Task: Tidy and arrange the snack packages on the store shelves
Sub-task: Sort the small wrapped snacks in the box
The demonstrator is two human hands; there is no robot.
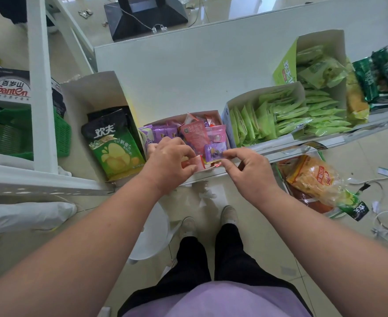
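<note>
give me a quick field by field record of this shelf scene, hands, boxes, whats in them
left hand: fingers curled on a pink-red packet at the middle box's front edge
right hand: pinches a small purple packet
middle box: mixed purple and pink packets, jumbled
left box: green chip bag standing in it
right box: light green sachets, rowed on edge
far right box: more light green packs
lower shelf: orange snack bag
shelf: white, bare behind the boxes
</note>
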